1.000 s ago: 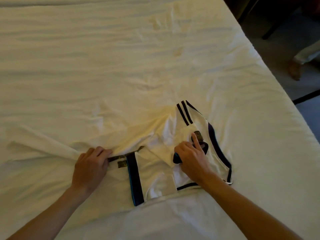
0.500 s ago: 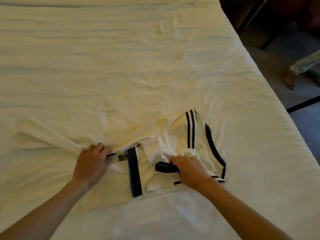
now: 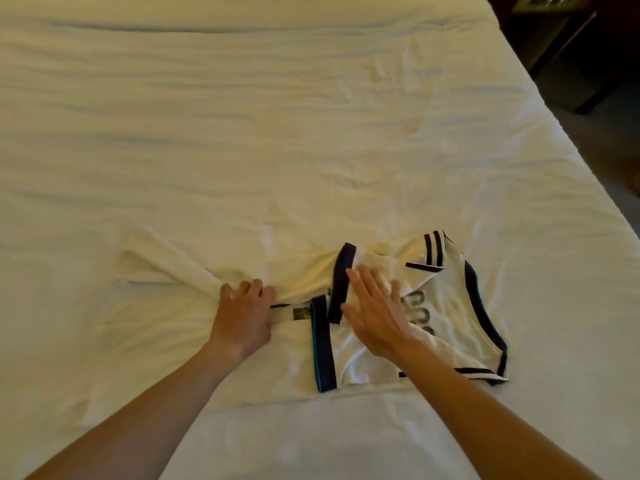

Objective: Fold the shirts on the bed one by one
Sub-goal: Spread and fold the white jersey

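Observation:
A white shirt (image 3: pixel 446 306) with dark navy trim and stripes lies partly folded on the bed (image 3: pixel 311 133), near its front edge. My left hand (image 3: pixel 242 317) rests on the shirt's left part with fingers curled, bunching the cloth against the bed. My right hand (image 3: pixel 375 310) lies flat with straight fingers on the folded middle, beside a dark sleeve cuff (image 3: pixel 341 282) that points away from me. A second dark band (image 3: pixel 323 344) runs along the fold toward me. The shirt's white body blends into the sheet on the left.
The bed's right edge (image 3: pixel 568 140) drops to a dark floor with furniture (image 3: pixel 568 46) at the upper right. The wide white sheet stretches wrinkled beyond the shirt.
My right hand let go of the dark sleeve cuff, which now lies folded over the middle, and flattened onto the shirt. My left hand stayed in place. The camera tilted up.

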Available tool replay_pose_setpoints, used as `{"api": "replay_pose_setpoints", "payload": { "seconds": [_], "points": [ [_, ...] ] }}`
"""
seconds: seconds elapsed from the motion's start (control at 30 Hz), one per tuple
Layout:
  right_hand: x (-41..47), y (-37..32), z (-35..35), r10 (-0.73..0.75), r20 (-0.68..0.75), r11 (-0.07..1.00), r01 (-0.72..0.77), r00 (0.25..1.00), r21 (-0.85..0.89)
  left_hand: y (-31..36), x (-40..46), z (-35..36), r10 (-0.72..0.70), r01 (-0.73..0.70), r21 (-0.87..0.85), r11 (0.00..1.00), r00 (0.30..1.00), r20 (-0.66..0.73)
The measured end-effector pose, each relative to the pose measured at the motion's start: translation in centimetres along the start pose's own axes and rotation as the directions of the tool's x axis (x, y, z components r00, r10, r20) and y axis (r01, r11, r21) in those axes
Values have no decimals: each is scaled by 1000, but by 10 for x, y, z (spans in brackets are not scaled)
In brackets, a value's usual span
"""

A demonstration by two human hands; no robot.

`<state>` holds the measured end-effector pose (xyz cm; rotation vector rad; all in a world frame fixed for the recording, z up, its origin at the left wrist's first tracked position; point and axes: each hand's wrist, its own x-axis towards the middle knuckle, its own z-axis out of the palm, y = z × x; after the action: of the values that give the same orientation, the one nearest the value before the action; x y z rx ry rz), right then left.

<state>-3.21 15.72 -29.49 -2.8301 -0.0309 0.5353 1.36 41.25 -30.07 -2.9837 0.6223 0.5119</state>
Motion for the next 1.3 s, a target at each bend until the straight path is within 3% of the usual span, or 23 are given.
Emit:
{"api": "replay_pose_setpoints", "payload": {
  "seconds": [0.07, 0.2, 0.27, 0.37, 0.43, 0.6, 0.7, 0.8, 0.93, 1.0, 1.07, 1.13, 1.2, 1.27, 1.3],
  "points": [
    [-8, 5, 19, 47, 53, 998, -45, 997, -48, -13, 4, -5, -35, 33, 50, 998, 999, 39],
    [-17, -23, 29, 117, -279, 993, -104, 953, 60, -55, 5, -10, -10, 1, 167, 986, 998, 58],
    [-11, -57, 33, 57, -354, 992, -12, 933, 128, -77, 3, -14, 34, -43, 208, 977, 998, 49],
    [12, -104, 40, -180, -288, 957, 236, 941, 171, -112, 4, -22, 59, -70, 305, 950, 997, 45],
    [29, -122, 42, -251, -200, 953, 278, 947, 121, -136, 7, -27, 45, -54, 345, 937, 998, 34],
    [43, -135, 49, -186, -155, 981, 193, 970, 29, -183, 4, -36, 2, -4, 390, 921, 1000, 5],
    [42, -138, 51, -145, -219, 986, 160, 965, 50, -203, -10, -30, 37, -29, 400, 916, 999, -10],
    [50, -142, 47, -144, -349, 988, 157, 926, 9, -218, -25, -35, 105, -46, 416, 908, 987, -119],
    [57, -139, 43, -158, -537, 974, 219, 829, 51, -237, -45, -37, 178, -70, 276, 959, 903, -391],
    [52, -137, 44, -180, -578, 969, 244, 796, 34, -241, -62, -25, 180, -90, 217, 972, 880, -439],
    [43, -139, 49, -215, -528, 969, 249, 822, -7, -238, -81, -10, 148, -96, 161, 982, 922, -357],
    [33, -145, 55, -209, -446, 974, 225, 870, -17, -236, -94, 2, 97, -84, 101, 991, 987, -131],
    [28, -155, 58, -171, -423, 980, 196, 890, 16, -235, -96, 3, -52, 52, 40, 998, 999, 13],
    [27, -170, 62, -152, -408, 980, 190, 900, 55, -224, -90, -4, -226, 209, -142, 968, 967, -120],
    [28, -179, 66, -140, -391, 980, 183, 910, 76, -212, -85, -6, -277, 217, -255, 942, 933, -230]
  ]
}}
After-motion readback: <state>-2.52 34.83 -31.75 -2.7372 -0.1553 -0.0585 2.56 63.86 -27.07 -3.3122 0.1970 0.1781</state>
